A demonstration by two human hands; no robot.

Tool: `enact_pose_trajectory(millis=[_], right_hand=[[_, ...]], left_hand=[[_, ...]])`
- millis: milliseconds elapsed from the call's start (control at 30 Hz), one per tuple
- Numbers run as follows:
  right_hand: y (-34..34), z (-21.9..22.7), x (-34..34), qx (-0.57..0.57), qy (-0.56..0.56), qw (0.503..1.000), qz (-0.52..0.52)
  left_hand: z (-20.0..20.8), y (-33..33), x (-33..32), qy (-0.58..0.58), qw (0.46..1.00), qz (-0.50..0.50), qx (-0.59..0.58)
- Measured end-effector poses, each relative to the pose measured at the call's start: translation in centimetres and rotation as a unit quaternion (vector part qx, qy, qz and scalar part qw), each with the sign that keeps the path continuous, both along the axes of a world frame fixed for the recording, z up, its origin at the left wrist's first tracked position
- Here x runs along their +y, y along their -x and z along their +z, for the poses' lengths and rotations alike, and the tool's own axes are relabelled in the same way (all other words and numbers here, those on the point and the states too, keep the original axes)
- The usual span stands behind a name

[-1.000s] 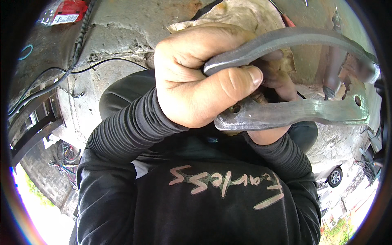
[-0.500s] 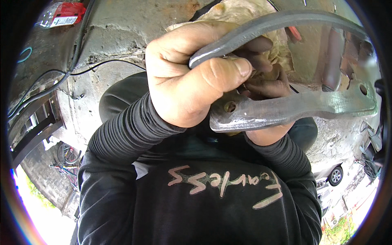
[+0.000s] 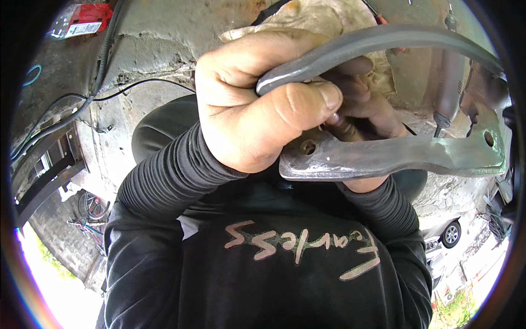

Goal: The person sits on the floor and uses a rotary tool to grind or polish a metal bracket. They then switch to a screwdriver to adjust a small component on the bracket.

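Close to the camera, a dark grey curved bar (image 3: 405,37) arches rightward out of my left hand (image 3: 257,104), its end pinched between thumb and bent fingers. Beneath it runs a long flat grey bar (image 3: 394,156) with a round hole at each end and pale scuffs. Whether the two bars form one piece I cannot tell. My right hand (image 3: 378,115) is behind the flat bar, fingers curled near my left thumb. What those fingers hold, if anything, is hidden; the flat bar covers part of the hand.
A beige cloth (image 3: 312,19) lies on the stained floor ahead. To the right is a grey cylindrical tool (image 3: 449,82) with a thin end. Far left are a red-and-clear package (image 3: 87,19), a ribbed hose (image 3: 107,55) and black cables (image 3: 148,82). A car wheel (image 3: 451,234) shows lower right.
Both grey bars have dropped slightly in view. My right hand's fingers have shifted behind the flat bar. My left hand keeps its hold, almost in place.
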State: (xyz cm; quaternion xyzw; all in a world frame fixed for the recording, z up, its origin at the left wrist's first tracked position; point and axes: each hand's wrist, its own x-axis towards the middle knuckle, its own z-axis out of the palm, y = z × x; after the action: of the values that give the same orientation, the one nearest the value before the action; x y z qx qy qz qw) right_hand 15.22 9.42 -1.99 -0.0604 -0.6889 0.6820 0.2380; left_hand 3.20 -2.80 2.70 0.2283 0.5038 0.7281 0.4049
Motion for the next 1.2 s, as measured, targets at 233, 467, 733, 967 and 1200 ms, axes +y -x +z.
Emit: enact_pose_trajectory(millis=[233,467,733,967,1200], right_hand=[[0.7,0.1,0.6,0.024,0.339,0.936,0.094],[0.2,1.3,0.7,-0.116,0.221,0.968,0.039],[0.6,0.5,-0.4,-0.074,0.072,0.995,-0.008],[1.0,0.6,-0.6,-0.053,-0.094,0.992,-0.063],[0.7,0.0,-1.0,-0.043,-0.013,0.996,-0.071]], left_hand=[[-0.5,0.2,0.1,-0.008,1.000,-0.008,0.010],[-0.8,0.3,0.2,-0.032,0.999,0.012,0.035],[-0.6,-0.5,0.2,-0.005,0.999,0.044,0.005],[-2.5,-0.3,1.4,-0.118,0.989,0.079,0.050],[-1.7,-1.3,0.7,-0.116,0.984,0.100,-0.091]])
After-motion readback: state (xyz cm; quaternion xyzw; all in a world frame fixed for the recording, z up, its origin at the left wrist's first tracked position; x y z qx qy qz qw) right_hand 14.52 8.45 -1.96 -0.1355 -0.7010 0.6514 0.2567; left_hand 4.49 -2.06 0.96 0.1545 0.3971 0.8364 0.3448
